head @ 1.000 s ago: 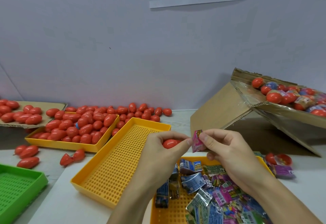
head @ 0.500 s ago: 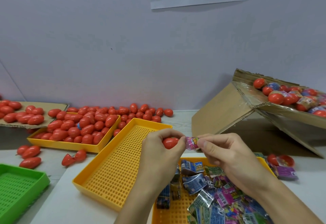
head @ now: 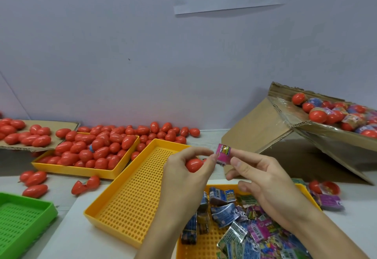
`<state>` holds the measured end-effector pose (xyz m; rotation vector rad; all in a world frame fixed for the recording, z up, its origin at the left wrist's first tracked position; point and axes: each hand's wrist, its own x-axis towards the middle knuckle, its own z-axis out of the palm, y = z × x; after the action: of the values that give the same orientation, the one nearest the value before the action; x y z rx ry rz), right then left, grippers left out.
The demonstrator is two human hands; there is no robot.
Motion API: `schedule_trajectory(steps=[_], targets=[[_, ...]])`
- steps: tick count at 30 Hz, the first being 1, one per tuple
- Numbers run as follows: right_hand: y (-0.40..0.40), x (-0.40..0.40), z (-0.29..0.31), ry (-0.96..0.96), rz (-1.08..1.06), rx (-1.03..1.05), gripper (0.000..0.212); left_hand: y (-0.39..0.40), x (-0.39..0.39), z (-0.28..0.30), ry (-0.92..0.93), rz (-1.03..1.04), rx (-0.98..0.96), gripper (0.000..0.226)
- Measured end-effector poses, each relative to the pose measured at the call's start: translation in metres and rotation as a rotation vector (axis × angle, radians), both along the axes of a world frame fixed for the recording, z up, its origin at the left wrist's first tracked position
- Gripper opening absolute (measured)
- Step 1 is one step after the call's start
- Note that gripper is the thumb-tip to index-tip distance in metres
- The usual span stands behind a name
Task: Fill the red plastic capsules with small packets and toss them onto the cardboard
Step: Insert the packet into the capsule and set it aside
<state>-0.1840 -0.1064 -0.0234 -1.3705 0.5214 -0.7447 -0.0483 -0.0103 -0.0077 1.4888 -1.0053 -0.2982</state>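
Note:
My left hand [head: 183, 175] is curled around a red capsule [head: 193, 165], and its fingertips also touch a small pink packet [head: 222, 154]. My right hand [head: 263, 185] pinches that packet from the right, holding it upright just beside the capsule. Below my hands a yellow tray [head: 304, 189] holds a heap of small packets [head: 244, 230]. At the right a tilted cardboard box [head: 285, 116] carries several filled red capsules [head: 318, 116].
An unfilled yellow mesh tray [head: 132, 193] lies at centre. Another yellow tray [head: 81, 171] at the left is piled with red capsules [head: 91, 148], and more are scattered along the wall. A green tray [head: 22, 220] sits at bottom left, an open capsule [head: 326, 188] at right.
The pink packet has been turned from lying flat against the capsule to standing upright, slightly higher. Both hands have stayed close together above the packet tray.

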Motion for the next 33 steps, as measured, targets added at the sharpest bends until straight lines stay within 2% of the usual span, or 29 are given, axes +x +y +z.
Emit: schedule_trajectory(steps=[3, 7, 10, 14, 16, 18, 20, 26, 33], targets=[[0.001, 0.001, -0.001, 0.013, 0.038, -0.006, 0.044, -0.002, -0.002, -0.002, 0.069, -0.028, 0.037, 0.002], [0.001, 0.001, -0.003, 0.031, 0.057, 0.009, 0.047, -0.001, 0.003, -0.005, 0.185, -0.070, 0.086, 0.010], [0.002, 0.003, -0.002, 0.024, 0.028, -0.011, 0.028, 0.001, 0.005, -0.004, 0.260, -0.123, 0.093, 0.013], [0.006, 0.001, 0.000, 0.057, -0.158, -0.299, 0.040, 0.002, 0.009, -0.002, 0.392, -0.207, 0.111, 0.021], [0.007, 0.001, 0.001, 0.074, -0.206, -0.408, 0.034, 0.004, 0.010, 0.000, 0.436, -0.276, 0.139, 0.026], [0.008, 0.001, 0.001, 0.115, -0.189, -0.477, 0.029, 0.006, 0.010, 0.002, 0.452, -0.343, 0.184, 0.023], [0.009, 0.000, 0.001, 0.143, -0.163, -0.515, 0.035, 0.007, 0.010, 0.002, 0.450, -0.394, 0.226, 0.021], [0.009, -0.003, 0.007, 0.118, -0.029, -0.521, 0.028, 0.010, 0.013, 0.003, 0.423, -0.456, 0.268, 0.012], [0.009, 0.000, 0.004, 0.134, -0.033, -0.506, 0.019, 0.010, 0.016, 0.003, 0.494, -0.495, 0.263, 0.016]])
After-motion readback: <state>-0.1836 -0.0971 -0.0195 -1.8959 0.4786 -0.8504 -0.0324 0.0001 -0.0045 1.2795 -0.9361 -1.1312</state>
